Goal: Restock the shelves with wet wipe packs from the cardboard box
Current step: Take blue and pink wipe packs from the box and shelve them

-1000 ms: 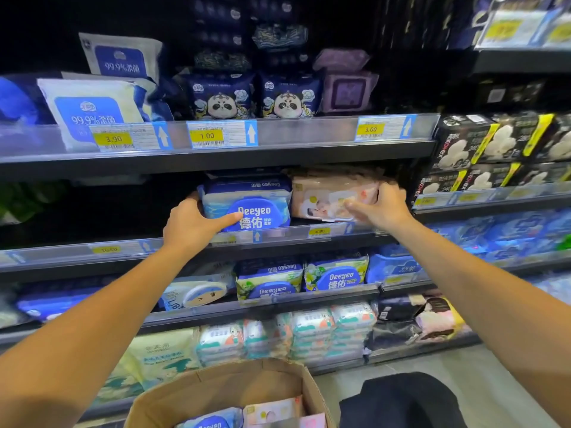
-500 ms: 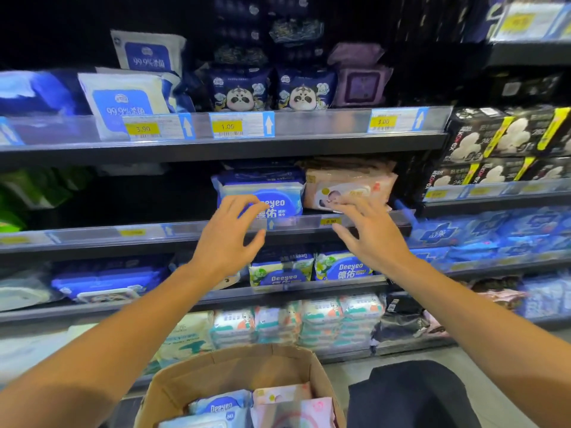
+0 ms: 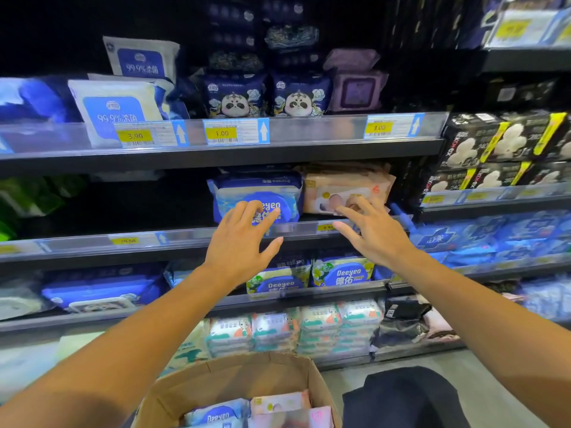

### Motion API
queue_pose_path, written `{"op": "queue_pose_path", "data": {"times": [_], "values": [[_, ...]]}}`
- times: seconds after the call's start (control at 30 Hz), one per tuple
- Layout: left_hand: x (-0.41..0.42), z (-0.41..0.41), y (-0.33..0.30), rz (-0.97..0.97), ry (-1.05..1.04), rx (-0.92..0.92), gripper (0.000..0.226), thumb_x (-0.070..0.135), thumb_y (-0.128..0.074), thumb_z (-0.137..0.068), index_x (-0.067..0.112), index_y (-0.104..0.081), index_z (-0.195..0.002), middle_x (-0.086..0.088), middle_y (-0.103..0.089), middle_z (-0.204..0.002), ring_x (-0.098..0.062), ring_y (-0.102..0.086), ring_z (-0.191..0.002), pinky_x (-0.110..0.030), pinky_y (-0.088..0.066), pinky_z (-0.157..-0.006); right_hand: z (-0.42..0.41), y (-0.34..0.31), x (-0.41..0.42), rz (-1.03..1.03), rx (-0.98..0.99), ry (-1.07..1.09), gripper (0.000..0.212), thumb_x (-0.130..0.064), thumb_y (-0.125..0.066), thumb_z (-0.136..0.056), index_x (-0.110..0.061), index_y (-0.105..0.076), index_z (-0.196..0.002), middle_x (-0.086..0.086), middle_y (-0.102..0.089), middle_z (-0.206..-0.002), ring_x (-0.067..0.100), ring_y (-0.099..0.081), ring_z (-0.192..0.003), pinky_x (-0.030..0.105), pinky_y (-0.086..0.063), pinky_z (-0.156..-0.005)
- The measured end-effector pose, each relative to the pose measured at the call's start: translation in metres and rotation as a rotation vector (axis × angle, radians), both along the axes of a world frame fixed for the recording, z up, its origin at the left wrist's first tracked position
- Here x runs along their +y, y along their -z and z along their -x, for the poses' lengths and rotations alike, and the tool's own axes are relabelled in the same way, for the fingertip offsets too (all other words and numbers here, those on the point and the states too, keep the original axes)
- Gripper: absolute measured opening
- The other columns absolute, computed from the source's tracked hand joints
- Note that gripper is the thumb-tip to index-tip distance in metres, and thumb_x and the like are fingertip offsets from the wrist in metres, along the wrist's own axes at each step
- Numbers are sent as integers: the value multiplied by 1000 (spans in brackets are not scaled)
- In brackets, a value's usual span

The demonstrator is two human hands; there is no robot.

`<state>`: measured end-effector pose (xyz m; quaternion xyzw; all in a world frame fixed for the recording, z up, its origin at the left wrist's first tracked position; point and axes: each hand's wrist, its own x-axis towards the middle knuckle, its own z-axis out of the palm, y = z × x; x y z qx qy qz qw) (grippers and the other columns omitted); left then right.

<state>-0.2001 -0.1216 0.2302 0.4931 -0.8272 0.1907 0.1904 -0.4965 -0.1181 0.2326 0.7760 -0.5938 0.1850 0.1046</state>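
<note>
A blue Deeyeo wet wipe pack [image 3: 244, 193] lies on the middle shelf [image 3: 92, 245], with a pink baby wipe pack [image 3: 346, 186] right beside it. My left hand [image 3: 239, 245] hovers in front of the blue pack, fingers spread and holding nothing. My right hand [image 3: 375, 233] is spread in front of the pink pack, also holding nothing. The cardboard box [image 3: 234, 378] stands at the bottom centre and holds more blue packs [image 3: 216, 413] and pink packs [image 3: 278, 403].
The upper shelf [image 3: 309, 131] carries white, panda-print and purple packs behind price tags. Lower shelves hold green Deeyeo packs [image 3: 340, 270] and stacked small packs [image 3: 309, 325]. Black Kotex packs [image 3: 482, 140] fill the right-hand shelves. A dark object [image 3: 401, 396] sits beside the box.
Both hands have let go of the two packs on the middle shelf and drawn back toward me with fingers spread. The packs stay on the shelf.
</note>
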Motion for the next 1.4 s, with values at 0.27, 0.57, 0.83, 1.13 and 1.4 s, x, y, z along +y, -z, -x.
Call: {"op": "queue_pose_path", "data": {"times": [0.27,0.57,0.83,1.13,1.4], "values": [[-17,10,-2,-52,-50,7,68,61,-26,-96,21,-52,-145,-7,-49,-129,-26,-44,-119,-39,-50,-95,7,-11,-8,-102,-16,61,59,-60,-31,-101,-23,-51,-142,5,-49,-134,25,-36,-126,37,-38,-98],[-38,14,-5,-150,-124,-10,80,73,-17,-88,29,-44,-148,-11,-44,-142,-29,-36,-133,-43,-44,-105,14,-17,-21,-202,-66,85,55,-56,-27,-103,-21,-52,-138,5,-45,-145,26,-31,-132,41,-35,-105],[-36,17,-7,-209,-156,-2,85,78,-15,-86,29,-39,-151,-12,-39,-151,-31,-32,-141,-46,-38,-112,14,-11,-21,-188,-61,86,57,-57,-28,-103,-19,-53,-137,6,-48,-142,26,-36,-129,39,-34,-108],[11,-18,7,-104,40,40,64,52,-33,-99,16,-40,-151,-6,-43,-151,-27,-38,-141,-44,-35,-116,-22,6,32,45,-158,-277,52,-39,-51,-103,-18,-43,-150,-2,-40,-155,16,-30,-147,35,-26,-122],[79,-78,84,-127,188,68,48,37,-47,-100,14,-55,-141,-6,-52,-144,-27,-47,-133,-39,-41,-108,-79,70,78,-252,-81,-588,56,-40,-51,-104,-27,-33,-156,-11,-29,-162,5,-23,-150,21,-18,-122]]}}
